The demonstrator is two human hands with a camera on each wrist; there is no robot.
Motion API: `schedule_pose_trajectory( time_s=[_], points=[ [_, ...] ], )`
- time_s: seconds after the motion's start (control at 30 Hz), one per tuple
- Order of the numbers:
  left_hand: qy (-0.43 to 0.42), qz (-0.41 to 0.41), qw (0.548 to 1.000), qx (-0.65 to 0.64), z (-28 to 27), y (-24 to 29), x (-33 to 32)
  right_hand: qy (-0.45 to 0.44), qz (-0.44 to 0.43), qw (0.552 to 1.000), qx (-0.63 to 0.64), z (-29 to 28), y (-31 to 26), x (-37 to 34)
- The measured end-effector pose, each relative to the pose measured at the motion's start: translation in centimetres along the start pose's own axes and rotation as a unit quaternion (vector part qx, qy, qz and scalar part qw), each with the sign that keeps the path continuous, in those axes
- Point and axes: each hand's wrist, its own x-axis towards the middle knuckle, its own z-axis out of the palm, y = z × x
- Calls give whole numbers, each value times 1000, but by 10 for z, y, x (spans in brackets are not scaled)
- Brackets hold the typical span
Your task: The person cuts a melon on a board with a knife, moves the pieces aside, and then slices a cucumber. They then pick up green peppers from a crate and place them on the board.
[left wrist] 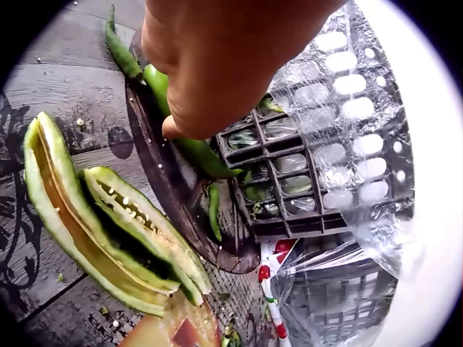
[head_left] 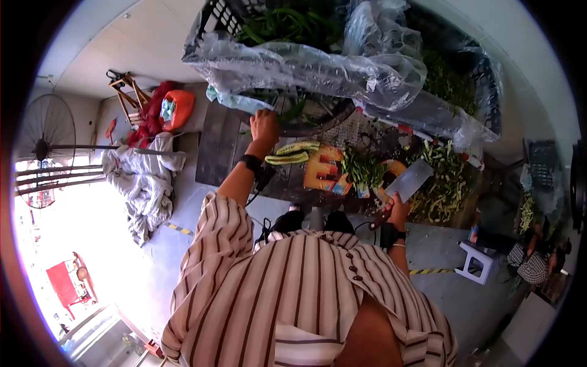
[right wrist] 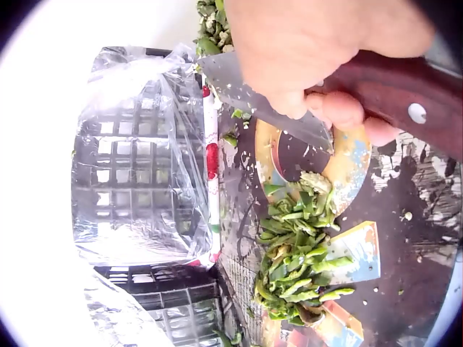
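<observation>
My left hand (head_left: 265, 125) reaches over a dark round tray (left wrist: 155, 170) at the back of the table. Its thumb and fingers pinch a long green chili pepper (left wrist: 206, 160), and smaller chilies lie nearby. A chili split lengthwise, seeds showing (left wrist: 119, 199), rests on the table before the tray. In my right hand (head_left: 398, 210) is a cleaver (head_left: 409, 179), gripped by its dark wooden handle (right wrist: 405, 94). Its blade lies low over the table, beside a heap of chopped chili (right wrist: 296, 267). A wider heap of chopped pieces (head_left: 449, 189) spreads at the table's right end.
Black plastic crates draped in clear film (head_left: 306, 67) stand along the back, holding whole green chilies (head_left: 290, 27) and chopped ones (head_left: 449, 79). A white stool (head_left: 476, 263) stands right of the table on the floor. To the left are a bundled grey cloth (head_left: 143, 183) and a fan (head_left: 43, 148).
</observation>
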Motion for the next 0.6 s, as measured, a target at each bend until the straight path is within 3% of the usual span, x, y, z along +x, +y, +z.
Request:
schedule_pose_trajectory(
  time_s=[0.07,0.13,0.37,0.6],
  points=[
    [-15,-4,1000,-2,-4,4,-4,-3,-5,1000,7,-3,0,5],
    [30,25,998,-52,-10,6,-11,-23,5,1000,4,-3,-4,4],
    [65,59,982,-166,-60,4,-39,-52,12,999,2,-15,-5,14],
    [166,72,970,-163,-166,10,-39,-75,36,996,18,-26,1,27]
  ],
)
